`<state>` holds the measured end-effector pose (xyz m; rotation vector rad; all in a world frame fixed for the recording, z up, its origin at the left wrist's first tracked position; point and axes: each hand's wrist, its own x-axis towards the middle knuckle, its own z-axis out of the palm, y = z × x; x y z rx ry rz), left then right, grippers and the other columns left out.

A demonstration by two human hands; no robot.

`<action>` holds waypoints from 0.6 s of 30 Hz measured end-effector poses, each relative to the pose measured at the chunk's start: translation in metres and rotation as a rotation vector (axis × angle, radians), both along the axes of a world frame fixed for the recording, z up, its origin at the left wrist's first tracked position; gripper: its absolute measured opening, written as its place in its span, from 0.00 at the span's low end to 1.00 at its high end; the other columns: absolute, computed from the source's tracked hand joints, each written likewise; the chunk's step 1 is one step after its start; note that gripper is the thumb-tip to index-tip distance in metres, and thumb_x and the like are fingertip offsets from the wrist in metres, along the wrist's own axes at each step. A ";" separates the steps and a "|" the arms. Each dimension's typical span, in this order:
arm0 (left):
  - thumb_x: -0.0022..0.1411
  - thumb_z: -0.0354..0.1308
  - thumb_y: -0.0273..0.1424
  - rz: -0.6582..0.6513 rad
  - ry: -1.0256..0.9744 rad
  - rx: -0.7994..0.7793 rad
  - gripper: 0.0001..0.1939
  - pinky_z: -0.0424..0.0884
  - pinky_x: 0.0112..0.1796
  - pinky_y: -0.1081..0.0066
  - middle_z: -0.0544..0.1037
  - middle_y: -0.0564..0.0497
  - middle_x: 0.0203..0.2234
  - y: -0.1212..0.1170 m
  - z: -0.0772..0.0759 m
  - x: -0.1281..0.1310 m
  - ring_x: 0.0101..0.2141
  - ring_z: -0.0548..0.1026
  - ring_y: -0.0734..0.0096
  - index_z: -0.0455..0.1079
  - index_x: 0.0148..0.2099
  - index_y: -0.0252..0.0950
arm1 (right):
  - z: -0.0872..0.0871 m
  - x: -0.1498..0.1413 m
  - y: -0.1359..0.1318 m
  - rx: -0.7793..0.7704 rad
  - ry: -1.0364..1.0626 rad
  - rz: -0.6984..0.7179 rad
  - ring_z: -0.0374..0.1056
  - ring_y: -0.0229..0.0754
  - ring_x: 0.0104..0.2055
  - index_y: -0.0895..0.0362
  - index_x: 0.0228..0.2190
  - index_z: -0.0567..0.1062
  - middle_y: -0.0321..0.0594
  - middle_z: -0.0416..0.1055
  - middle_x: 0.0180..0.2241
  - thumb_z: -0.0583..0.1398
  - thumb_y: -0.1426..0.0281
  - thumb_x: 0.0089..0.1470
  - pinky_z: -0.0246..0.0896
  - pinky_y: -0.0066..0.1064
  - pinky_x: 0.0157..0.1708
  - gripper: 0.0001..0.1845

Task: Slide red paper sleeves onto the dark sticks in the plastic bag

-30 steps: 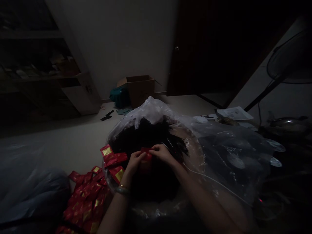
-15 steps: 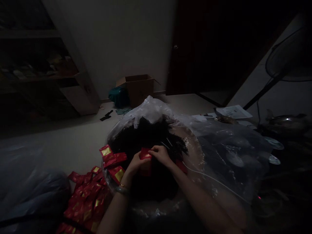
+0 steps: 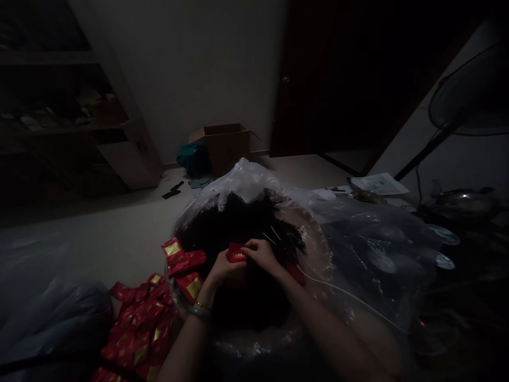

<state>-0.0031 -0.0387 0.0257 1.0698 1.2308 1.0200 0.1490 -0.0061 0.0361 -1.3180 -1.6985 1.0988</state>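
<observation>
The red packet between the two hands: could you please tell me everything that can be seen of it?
The red packet is small and flat, slightly shiny like foil or plastic film, with pale gold marks near its top. The left hand grips it, thumb across its face; the right hand's fingertips touch its upper edge. It is over the dark loose material. Its lower part fades into shadow.

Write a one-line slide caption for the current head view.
Left hand and right hand holding a red packet above dark loose material in a plastic-lined container.
</observation>
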 end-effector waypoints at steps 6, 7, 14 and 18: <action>0.34 0.70 0.29 -0.032 0.068 0.031 0.21 0.69 0.31 0.72 0.78 0.51 0.25 0.001 -0.002 0.000 0.26 0.74 0.70 0.73 0.35 0.30 | 0.002 -0.001 -0.001 0.035 0.047 0.049 0.71 0.44 0.37 0.58 0.32 0.77 0.41 0.77 0.34 0.62 0.69 0.45 0.65 0.36 0.41 0.10; 0.34 0.70 0.29 -0.034 0.077 0.033 0.21 0.69 0.31 0.72 0.78 0.51 0.25 0.001 -0.003 0.000 0.26 0.73 0.71 0.73 0.35 0.30 | 0.002 -0.001 -0.002 0.036 0.050 0.057 0.71 0.44 0.37 0.58 0.32 0.77 0.41 0.77 0.34 0.62 0.69 0.45 0.64 0.36 0.41 0.09; 0.35 0.71 0.31 -0.121 0.022 0.100 0.29 0.69 0.35 0.70 0.77 0.51 0.30 0.002 -0.005 -0.001 0.30 0.74 0.70 0.70 0.43 0.32 | 0.009 0.000 -0.006 0.120 0.143 0.011 0.71 0.43 0.39 0.57 0.34 0.76 0.40 0.76 0.36 0.59 0.71 0.46 0.64 0.36 0.43 0.10; 0.35 0.71 0.30 -0.129 0.032 0.099 0.29 0.69 0.33 0.71 0.76 0.52 0.28 0.002 -0.008 -0.002 0.28 0.73 0.71 0.70 0.44 0.31 | 0.010 0.004 -0.002 0.108 0.118 0.040 0.70 0.42 0.39 0.56 0.35 0.76 0.39 0.76 0.36 0.59 0.70 0.47 0.64 0.37 0.44 0.11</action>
